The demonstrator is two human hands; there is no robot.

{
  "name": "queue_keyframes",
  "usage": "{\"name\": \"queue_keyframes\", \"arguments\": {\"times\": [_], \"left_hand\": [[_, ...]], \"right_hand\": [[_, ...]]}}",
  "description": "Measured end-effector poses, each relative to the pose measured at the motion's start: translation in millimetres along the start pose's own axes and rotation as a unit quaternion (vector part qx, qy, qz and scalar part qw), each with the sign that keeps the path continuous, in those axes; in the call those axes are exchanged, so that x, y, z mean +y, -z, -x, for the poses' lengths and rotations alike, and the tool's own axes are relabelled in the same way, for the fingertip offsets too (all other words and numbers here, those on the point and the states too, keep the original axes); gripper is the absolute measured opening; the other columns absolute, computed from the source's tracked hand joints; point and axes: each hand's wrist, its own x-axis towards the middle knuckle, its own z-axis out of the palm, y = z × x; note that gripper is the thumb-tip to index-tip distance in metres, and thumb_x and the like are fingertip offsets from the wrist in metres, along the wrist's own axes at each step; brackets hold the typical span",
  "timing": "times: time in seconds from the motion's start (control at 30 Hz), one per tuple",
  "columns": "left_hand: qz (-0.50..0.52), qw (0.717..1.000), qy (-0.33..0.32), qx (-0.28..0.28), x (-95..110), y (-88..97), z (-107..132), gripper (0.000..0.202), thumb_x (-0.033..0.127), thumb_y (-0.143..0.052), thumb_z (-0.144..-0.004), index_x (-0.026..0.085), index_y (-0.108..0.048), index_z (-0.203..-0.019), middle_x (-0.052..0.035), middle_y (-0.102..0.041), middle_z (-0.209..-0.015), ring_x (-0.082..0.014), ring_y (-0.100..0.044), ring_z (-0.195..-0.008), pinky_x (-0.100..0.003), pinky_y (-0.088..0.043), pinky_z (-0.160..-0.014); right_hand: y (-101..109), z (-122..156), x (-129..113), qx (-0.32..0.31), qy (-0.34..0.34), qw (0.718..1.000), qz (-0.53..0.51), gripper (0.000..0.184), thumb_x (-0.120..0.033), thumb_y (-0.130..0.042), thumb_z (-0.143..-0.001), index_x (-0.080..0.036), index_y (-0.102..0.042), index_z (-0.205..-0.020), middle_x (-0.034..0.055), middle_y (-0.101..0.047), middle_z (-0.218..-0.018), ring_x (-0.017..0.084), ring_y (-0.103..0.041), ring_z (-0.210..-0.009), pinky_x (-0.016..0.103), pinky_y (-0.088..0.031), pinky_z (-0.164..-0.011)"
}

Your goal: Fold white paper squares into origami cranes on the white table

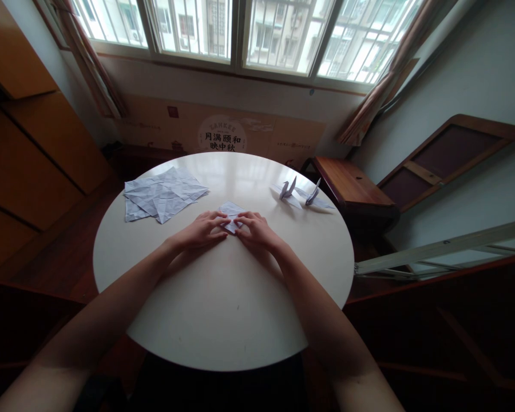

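Your left hand and right hand lie open, pressing the folded paper flat and gripping nothing; uneven pressure could skew the crease.

— What's that lying there?
— A small piece of pale paper, white with a faint lilac tint, creased and folded down into a flat, angular shape.
— Whereabouts?
— Flat on the round table, slightly toward twelve o'clock from its middle. Its six o'clock part is covered, so I can't tell the whole outline
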Motion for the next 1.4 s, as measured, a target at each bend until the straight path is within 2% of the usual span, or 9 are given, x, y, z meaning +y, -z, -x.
{"name": "queue_keyframes", "arguments": {"times": [1.4], "left_hand": [[-0.01, 1.0, 0.002, -0.009, 1.9, 2.1, 0.0, 0.046, 0.046, -0.054, -0.095, 0.024, -0.057, -0.135, -0.0105, -0.051, -0.14, -0.03, -0.048, -0.127, -0.047, -0.036, -0.11]], "right_hand": [[4.3, 0.5, -3.4, -0.013, -0.007, 1.0, 0.002, 0.036, -0.035, -0.06, -0.091, -0.025, -0.065, -0.125, 0.0088, -0.056, -0.136, 0.029, -0.046, -0.127, 0.047, -0.035, -0.107]]}}
